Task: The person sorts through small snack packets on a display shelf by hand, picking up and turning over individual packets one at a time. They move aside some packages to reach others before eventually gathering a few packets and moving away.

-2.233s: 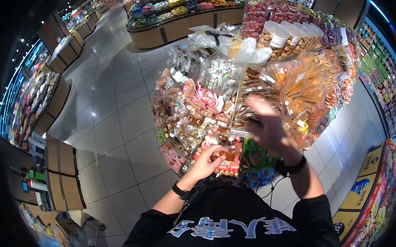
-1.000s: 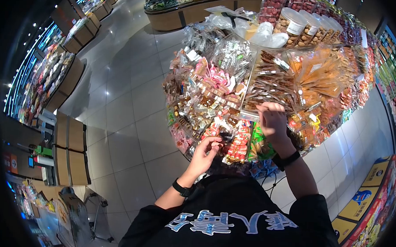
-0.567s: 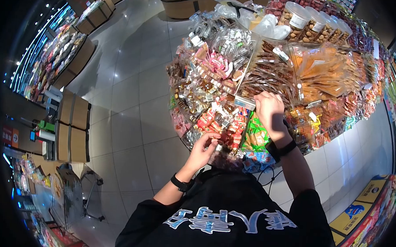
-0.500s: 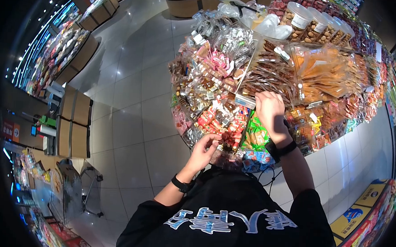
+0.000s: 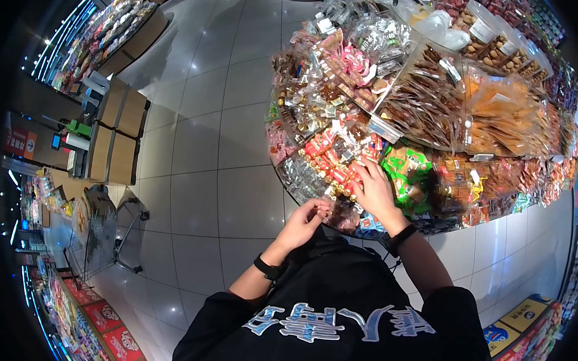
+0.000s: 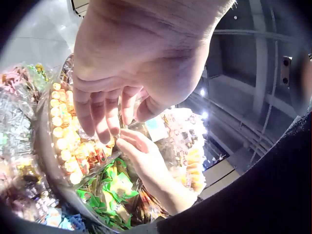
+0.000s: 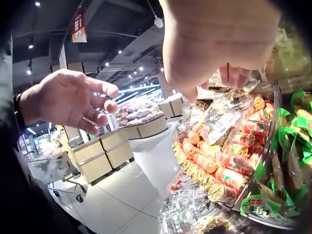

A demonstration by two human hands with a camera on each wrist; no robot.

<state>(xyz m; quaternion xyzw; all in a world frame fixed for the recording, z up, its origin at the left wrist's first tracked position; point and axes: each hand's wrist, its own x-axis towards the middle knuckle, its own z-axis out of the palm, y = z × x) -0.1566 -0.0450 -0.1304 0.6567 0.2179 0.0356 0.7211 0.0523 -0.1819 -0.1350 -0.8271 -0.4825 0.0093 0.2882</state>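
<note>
Above red-and-gold wrapped candies (image 5: 325, 157), right hand (image 5: 374, 189) with fingers extended, left hand (image 5: 304, 222) nearby, fingers loosely bent, both empty.

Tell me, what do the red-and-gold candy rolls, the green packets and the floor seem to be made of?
The red-and-gold candy rolls look wrapped in shiny foil or metallic film: their gold ends are crinkled and glinting. The green packets seem to be glossy plastic film, with crumpled, pointed corners. The floor looks like polished tile, possibly ceramic or stone, with straight seams and reflected lights.
</note>
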